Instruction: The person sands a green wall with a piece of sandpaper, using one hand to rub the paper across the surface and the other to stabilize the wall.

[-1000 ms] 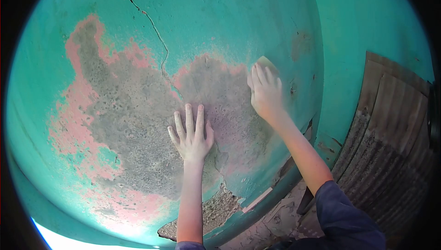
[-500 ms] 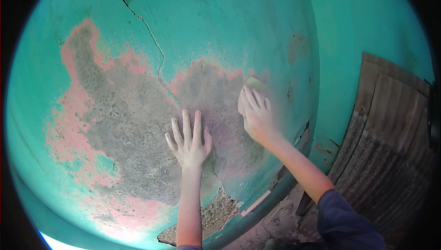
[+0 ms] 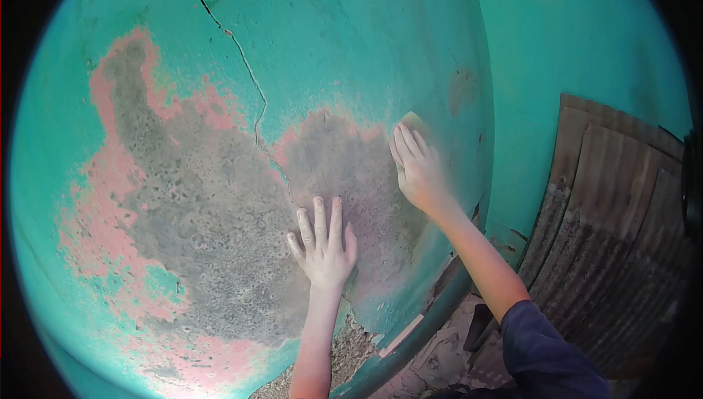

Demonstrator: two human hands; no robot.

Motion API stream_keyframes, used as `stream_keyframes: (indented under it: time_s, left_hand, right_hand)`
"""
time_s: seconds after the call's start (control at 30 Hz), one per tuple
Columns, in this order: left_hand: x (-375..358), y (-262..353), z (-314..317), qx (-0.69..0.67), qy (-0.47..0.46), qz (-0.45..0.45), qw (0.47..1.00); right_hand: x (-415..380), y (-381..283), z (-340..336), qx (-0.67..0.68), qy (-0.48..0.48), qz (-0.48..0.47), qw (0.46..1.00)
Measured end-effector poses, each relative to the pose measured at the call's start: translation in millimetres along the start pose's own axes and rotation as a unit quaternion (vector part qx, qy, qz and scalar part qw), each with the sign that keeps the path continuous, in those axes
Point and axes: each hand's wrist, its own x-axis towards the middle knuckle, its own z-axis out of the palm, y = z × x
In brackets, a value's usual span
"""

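A turquoise wall point(image 3: 351, 40) fills most of the view, its paint worn through to pink and to a large rough grey patch point(image 3: 212, 201). My left hand point(image 3: 324, 254) lies flat on that grey area, fingers spread, just below a long crack point(image 3: 249, 69). Against the right edge of the patch, my right hand point(image 3: 421, 172) presses a piece of sandpaper point(image 3: 412, 117). Only its pale greenish edge shows past my fingertips; the rest is hidden under the hand. Pale dust coats both hands and hazes the wall around the right one.
Corrugated sheets point(image 3: 608, 186), brown and weathered, lean against another turquoise wall point(image 3: 571, 32) on the right. At the wall's base, broken plaster point(image 3: 351, 351) exposes rough material. Rubble point(image 3: 439, 351) lies on the ground below.
The sandpaper and my right hand have shifted slightly up along the wall. My left hand sits a little lower and further right in view, still flat; the camera view has also shifted.
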Motion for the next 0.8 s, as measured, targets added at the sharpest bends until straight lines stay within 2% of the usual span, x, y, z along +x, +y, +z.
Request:
stream_keyframes:
  time_s: [0.07,0.2,0.3,0.43,0.5,0.6,0.7,0.8]
  left_hand:
    - [-8,6,-1,-0.039,-0.044,-0.001,0.998]
    - [-10,10,4,-0.036,-0.019,0.001,0.999]
    - [-13,13,11,-0.030,-0.012,0.021,0.999]
    - [-15,16,15,-0.042,-0.013,0.015,0.999]
    - [-14,15,14,-0.003,-0.008,0.025,1.000]
    - [-15,16,17,0.007,-0.010,0.026,1.000]
    - [-15,18,17,0.015,-0.022,0.023,0.999]
    - [-15,19,18,0.005,-0.028,0.021,0.999]
  right_hand:
    - [-17,2,10,0.001,-0.009,-0.008,1.000]
    - [-30,-3,7,-0.028,-0.036,-0.030,0.999]
    - [0,5,-4,-0.047,-0.006,-0.040,0.998]
    - [-24,-1,7,-0.013,-0.014,-0.037,0.999]
    - [-34,-6,5,-0.050,-0.041,-0.041,0.997]
    - [3,4,-1,-0.061,-0.003,-0.047,0.997]
    - [-9,7,1,0.013,-0.002,-0.042,0.999]
    - [-34,9,7,0.013,-0.040,-0.040,0.998]
